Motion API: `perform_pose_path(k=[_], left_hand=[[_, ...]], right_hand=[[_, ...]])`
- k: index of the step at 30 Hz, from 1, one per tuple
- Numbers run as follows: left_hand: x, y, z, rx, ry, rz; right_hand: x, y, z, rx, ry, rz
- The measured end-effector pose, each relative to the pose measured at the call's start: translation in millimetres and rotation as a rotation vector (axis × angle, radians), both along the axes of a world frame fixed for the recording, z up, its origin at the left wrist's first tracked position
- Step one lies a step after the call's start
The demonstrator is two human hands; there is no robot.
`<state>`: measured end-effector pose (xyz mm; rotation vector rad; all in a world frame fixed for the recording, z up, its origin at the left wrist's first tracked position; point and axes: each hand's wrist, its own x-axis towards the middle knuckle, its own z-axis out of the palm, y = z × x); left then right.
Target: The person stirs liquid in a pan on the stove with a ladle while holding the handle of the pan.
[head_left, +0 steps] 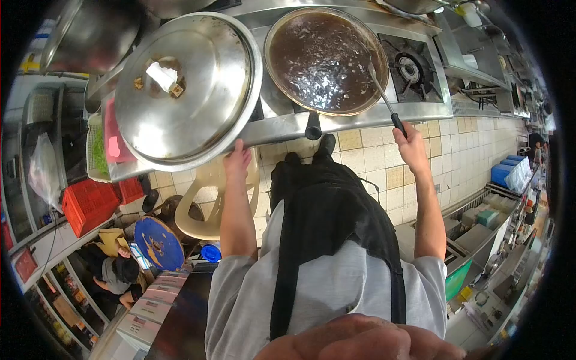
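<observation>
A wide pan full of dark brown bubbling liquid sits on the stove, its black handle pointing toward me. My right hand is closed round the black grip of a long metal utensil, whose far end dips into the liquid at the pan's right side. To the left stands a large pot with a domed metal lid; a white wrapped piece is on the lid's top. My left hand is beside the pot's lower right rim, fingers apart, holding nothing.
A gas burner lies right of the pan. Below the pot are a beige plastic chair, a red crate and a round blue-topped stool. Another person sits at the lower left. Counters with containers line the right.
</observation>
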<state>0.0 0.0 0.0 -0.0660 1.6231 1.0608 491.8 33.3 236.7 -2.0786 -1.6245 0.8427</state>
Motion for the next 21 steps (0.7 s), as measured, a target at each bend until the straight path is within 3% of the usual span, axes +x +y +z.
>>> perform_pose_path(k=[5, 8, 14, 21], left_hand=[[-6, 3, 5, -0.014, 0.055, 0.012], [-2, 1, 4, -0.011, 0.035, 0.016], [1, 2, 9, -0.004, 0.038, 0.025], [3, 3, 9, -0.01, 0.025, 0.016]], right_hand=[[-21, -3, 4, 0.064, 0.042, 0.038], [-24, -5, 8, -0.056, 0.025, 0.03], [-24, -11, -10, 0.009, 0.13, 0.081], [-36, -17, 2, -0.096, 0.111, 0.131]])
